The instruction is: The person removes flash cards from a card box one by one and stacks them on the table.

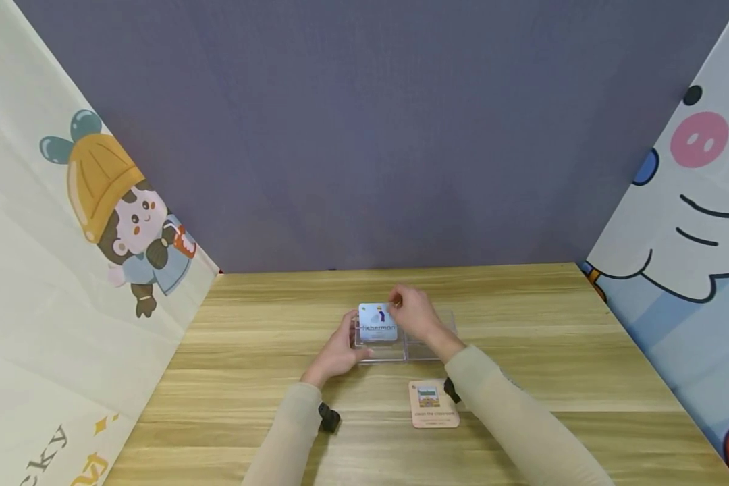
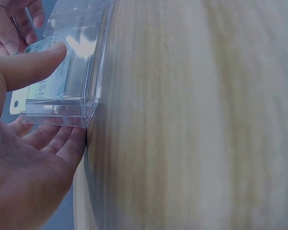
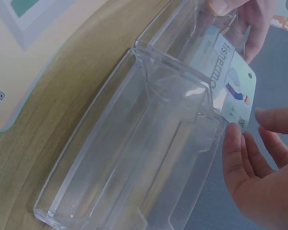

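Note:
A clear plastic divided box (image 1: 381, 352) sits on the table. My left hand (image 1: 338, 349) grips its left end, with the thumb over the front and the fingers beneath in the left wrist view (image 2: 33, 158). A light blue card (image 1: 376, 322) printed "fisherman" leans in the left compartment, its top rising above the box. At the card's upper right corner is my right hand (image 1: 414, 312). In the right wrist view, its thumb and index finger (image 3: 235, 148) stand apart around that corner, the index fingertip right at the card's edge.
A peach card (image 1: 434, 405) reading "clean the classroom" lies on the wooden table (image 1: 249, 405) in front of the box, close to the right sleeve. A grey-blue panel (image 1: 352, 135) stands behind the table, and printed cloths (image 1: 36, 270) hang at both sides.

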`<state>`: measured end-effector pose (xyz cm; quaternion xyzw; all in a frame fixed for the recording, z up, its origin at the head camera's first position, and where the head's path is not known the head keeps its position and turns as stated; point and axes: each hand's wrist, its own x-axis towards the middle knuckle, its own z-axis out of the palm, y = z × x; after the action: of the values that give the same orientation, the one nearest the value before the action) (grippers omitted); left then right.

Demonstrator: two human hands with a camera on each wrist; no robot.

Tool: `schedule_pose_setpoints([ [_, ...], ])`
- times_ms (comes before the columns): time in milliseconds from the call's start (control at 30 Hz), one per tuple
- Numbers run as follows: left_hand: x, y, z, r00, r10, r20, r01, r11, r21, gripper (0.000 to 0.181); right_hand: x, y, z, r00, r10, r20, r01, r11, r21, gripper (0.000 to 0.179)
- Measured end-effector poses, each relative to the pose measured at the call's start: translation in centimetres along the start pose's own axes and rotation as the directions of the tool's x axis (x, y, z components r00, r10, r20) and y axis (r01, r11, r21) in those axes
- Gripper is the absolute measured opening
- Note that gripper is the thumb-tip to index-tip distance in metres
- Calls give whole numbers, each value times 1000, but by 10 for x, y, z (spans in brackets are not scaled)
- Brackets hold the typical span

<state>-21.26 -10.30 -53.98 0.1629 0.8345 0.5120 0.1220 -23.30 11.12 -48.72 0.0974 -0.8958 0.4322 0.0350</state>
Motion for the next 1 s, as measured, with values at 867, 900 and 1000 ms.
schedule_pose_setpoints([
  [867,-1,0,-1,1000,-31,-1,31,999,9,94,-2,0,7,1000,-11,19,13,996,-88,17],
  [900,-1,0,-1,1000,-30,-3,30,999,10,94,-2,0,7,1000,-10,16,12,996,-85,18],
  [1000,-1,0,-1,1000,-24,-3,24,1000,6,94,-2,-1,6,1000,0,11,1,998,-69,18],
])
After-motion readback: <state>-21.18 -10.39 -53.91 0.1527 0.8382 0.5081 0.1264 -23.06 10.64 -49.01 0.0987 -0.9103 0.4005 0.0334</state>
